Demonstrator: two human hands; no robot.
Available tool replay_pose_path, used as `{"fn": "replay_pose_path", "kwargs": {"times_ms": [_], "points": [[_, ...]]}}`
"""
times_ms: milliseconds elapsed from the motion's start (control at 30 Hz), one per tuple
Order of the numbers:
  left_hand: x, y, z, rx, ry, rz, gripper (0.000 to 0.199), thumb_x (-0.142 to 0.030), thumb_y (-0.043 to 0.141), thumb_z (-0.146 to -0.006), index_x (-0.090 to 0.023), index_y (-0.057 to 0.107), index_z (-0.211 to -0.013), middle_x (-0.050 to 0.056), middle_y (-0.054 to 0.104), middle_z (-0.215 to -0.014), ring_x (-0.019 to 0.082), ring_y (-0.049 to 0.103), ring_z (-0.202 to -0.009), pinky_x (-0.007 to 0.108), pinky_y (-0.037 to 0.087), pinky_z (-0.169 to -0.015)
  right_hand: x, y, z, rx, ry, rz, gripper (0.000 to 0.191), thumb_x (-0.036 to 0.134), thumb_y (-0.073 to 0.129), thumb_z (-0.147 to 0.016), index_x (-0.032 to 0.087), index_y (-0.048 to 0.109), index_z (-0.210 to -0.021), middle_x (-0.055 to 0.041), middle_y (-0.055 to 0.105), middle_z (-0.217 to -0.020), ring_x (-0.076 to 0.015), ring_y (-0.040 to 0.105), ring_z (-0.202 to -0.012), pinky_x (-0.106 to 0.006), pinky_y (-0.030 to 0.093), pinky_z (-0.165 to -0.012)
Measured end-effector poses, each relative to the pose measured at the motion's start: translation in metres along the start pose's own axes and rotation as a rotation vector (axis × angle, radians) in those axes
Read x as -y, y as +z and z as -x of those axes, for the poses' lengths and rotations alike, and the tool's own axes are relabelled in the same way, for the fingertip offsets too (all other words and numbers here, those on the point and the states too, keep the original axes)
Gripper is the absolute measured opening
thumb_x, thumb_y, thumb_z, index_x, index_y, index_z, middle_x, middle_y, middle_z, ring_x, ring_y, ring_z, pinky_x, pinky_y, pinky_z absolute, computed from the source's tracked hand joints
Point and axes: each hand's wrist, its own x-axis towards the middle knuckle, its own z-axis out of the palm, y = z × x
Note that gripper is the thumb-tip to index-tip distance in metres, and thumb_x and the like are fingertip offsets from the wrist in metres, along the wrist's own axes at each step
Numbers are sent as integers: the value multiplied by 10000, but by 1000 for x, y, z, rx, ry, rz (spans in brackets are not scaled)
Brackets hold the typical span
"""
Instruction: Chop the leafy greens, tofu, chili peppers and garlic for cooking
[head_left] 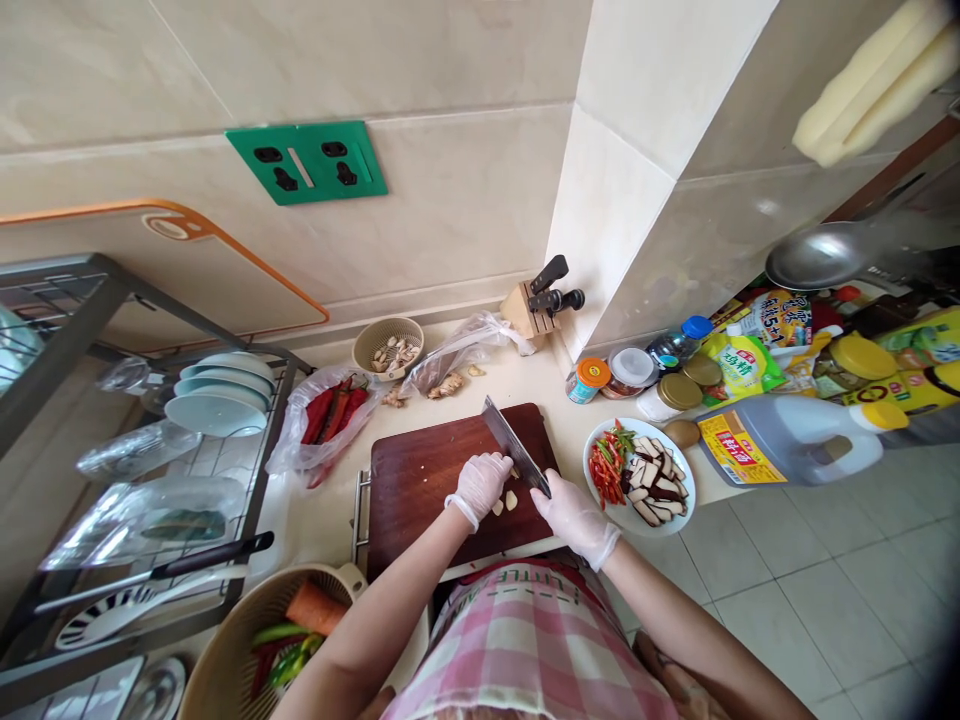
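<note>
My right hand (574, 515), in a clear plastic glove, grips the handle of a cleaver (511, 440). Its blade stands on edge over the brown cutting board (420, 480). Close against the left side of the blade, my left hand (481, 486), also gloved, has its fingers curled down on the board. What those fingers press on is mostly hidden. A few pale slices (511, 500), perhaps garlic or ginger, lie between my hands. To the right of the board, a white plate (628, 526) bears shredded red and green peppers (609, 465) and sliced mushrooms (655, 480).
Behind the board are a small basket of garlic (396, 355), ginger (448, 386) and a knife block (527, 312). Bagged red chilies (330, 410) lie left, beside a dish rack (262, 480). A vegetable colander (217, 640) stands front left. Jars (670, 396) and a large jug (787, 440) line the right.
</note>
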Motion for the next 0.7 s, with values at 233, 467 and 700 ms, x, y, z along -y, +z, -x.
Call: {"fn": "replay_pose_path", "kwargs": {"times_ms": [233, 467, 700], "points": [[-1, 3, -2, -21, -26, 13, 248, -261, 363, -911, -174, 595, -927, 100, 616, -846, 235, 605, -803, 342, 454, -689, 4, 6, 0, -12, 11, -2, 233, 332, 420, -892, 169, 528, -1018, -86, 686, -876, -182, 646, -812, -246, 325, -592], [6, -13, 8, 36, 2, 90, 189, -308, 433, -886, -202, 580, -941, 63, 633, -893, 206, 605, -818, 303, 445, -696, -1, 13, -1, -71, -5, -5, 218, 329, 409, -896, 169, 520, -995, -89, 691, -879, -184, 652, -795, -251, 309, -576], [-11, -8, 29, 23, 162, 31, 135, -274, 491, -845, -185, 568, -910, 78, 624, -903, 224, 595, -853, 345, 435, -753, -4, 1, -2, -25, -12, -23, 215, 325, 415, -887, 167, 523, -984, -100, 692, -877, -201, 651, -803, -256, 306, -573]]}}
